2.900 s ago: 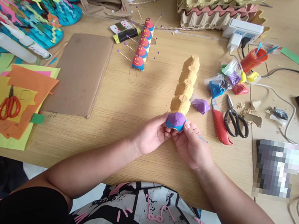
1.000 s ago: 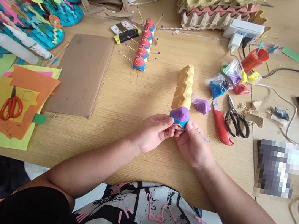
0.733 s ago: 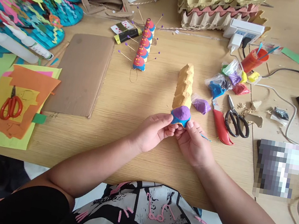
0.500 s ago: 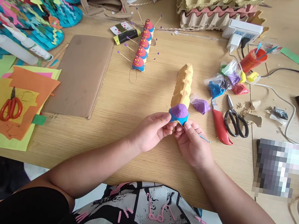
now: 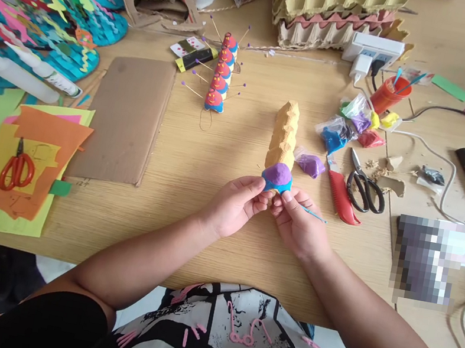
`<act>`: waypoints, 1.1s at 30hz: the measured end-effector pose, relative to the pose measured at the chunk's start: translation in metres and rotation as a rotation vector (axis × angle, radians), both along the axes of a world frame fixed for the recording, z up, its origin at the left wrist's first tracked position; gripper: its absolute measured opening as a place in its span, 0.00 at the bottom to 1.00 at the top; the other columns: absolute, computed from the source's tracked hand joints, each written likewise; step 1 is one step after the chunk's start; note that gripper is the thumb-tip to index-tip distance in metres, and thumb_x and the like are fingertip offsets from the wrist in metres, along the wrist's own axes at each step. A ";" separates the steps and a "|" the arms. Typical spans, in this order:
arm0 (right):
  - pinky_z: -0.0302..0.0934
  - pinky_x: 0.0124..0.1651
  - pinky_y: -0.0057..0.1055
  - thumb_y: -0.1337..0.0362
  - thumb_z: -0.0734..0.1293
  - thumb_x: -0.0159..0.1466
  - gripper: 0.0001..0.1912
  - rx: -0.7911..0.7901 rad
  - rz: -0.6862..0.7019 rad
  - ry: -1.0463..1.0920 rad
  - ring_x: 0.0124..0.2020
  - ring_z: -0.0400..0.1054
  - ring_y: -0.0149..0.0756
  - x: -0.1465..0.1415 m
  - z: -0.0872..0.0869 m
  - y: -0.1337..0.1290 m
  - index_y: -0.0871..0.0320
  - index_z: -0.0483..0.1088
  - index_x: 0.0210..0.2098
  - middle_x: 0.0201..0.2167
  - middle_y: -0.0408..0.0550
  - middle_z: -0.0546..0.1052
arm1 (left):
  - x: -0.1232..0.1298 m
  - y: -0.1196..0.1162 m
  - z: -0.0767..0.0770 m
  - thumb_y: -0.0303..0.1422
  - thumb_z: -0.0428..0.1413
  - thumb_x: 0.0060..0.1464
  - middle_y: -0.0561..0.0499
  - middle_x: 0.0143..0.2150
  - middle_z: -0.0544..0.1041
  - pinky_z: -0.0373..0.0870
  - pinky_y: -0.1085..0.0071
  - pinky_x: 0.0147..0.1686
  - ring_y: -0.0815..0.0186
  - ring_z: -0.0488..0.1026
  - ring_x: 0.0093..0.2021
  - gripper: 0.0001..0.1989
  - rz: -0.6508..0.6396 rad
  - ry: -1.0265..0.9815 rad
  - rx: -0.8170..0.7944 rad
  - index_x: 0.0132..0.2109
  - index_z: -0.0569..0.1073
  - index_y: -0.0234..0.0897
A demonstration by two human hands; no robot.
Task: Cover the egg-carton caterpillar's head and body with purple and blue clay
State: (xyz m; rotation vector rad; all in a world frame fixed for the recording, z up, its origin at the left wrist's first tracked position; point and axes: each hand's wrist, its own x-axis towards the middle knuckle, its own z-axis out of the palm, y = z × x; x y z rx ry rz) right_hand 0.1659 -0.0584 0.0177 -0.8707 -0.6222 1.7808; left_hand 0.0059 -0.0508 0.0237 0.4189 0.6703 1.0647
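Observation:
Between my hands is a strip of egg carton cups [image 5: 285, 132], pointing away from me. Its nearest cup is covered with purple clay [image 5: 278, 174] on top and a blue clay band [image 5: 270, 186] along the lower edge. My left hand [image 5: 236, 202] pinches the left side of that cup, thumb on the blue. My right hand [image 5: 302, 222] grips the right side, thumb at the blue edge. A thin blue tool [image 5: 314, 215] sticks out from under my right hand's fingers. Just right of the strip lies a bag of purple clay [image 5: 311, 165].
A finished-looking red and blue carton caterpillar [image 5: 220, 76] with pins stands further back. Scissors [image 5: 365, 185], a red-handled cutter [image 5: 343, 193] and clay bags [image 5: 343, 130] lie right. Cardboard [image 5: 127, 119] and orange scissors [image 5: 17, 169] are left; egg trays [image 5: 332, 17] stack behind.
My right thumb has shifted slightly left along the blue edge, and more of the blue tool shows. The hold on the strip is otherwise the same; the view has moved a little.

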 end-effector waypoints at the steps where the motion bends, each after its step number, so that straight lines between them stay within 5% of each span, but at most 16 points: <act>1: 0.69 0.36 0.25 0.54 0.84 0.56 0.14 -0.001 -0.003 0.003 0.29 0.70 0.26 0.000 0.000 0.000 0.54 0.80 0.29 0.27 0.40 0.79 | 0.000 0.000 0.000 0.43 0.73 0.52 0.51 0.32 0.80 0.75 0.78 0.34 0.73 0.77 0.33 0.17 -0.008 -0.005 0.005 0.33 0.81 0.33; 10: 0.71 0.41 0.22 0.54 0.83 0.57 0.14 -0.076 0.048 0.166 0.33 0.73 0.25 -0.003 0.001 0.002 0.55 0.81 0.31 0.29 0.40 0.80 | 0.001 0.001 -0.004 0.41 0.77 0.46 0.52 0.29 0.80 0.77 0.78 0.37 0.73 0.78 0.32 0.19 -0.016 -0.022 -0.097 0.34 0.80 0.33; 17: 0.71 0.42 0.21 0.57 0.83 0.58 0.12 -0.058 0.040 0.204 0.33 0.74 0.25 -0.006 0.004 0.000 0.56 0.80 0.30 0.28 0.39 0.79 | 0.001 0.002 -0.004 0.42 0.73 0.53 0.49 0.34 0.82 0.76 0.81 0.36 0.72 0.80 0.35 0.17 -0.039 -0.091 -0.071 0.40 0.83 0.32; 33: 0.74 0.43 0.22 0.56 0.81 0.61 0.11 -0.119 0.009 0.226 0.33 0.73 0.26 -0.004 0.000 0.000 0.53 0.80 0.36 0.33 0.39 0.82 | 0.005 -0.001 0.000 0.44 0.75 0.48 0.50 0.32 0.83 0.74 0.78 0.37 0.73 0.79 0.33 0.18 -0.018 0.100 0.022 0.36 0.84 0.34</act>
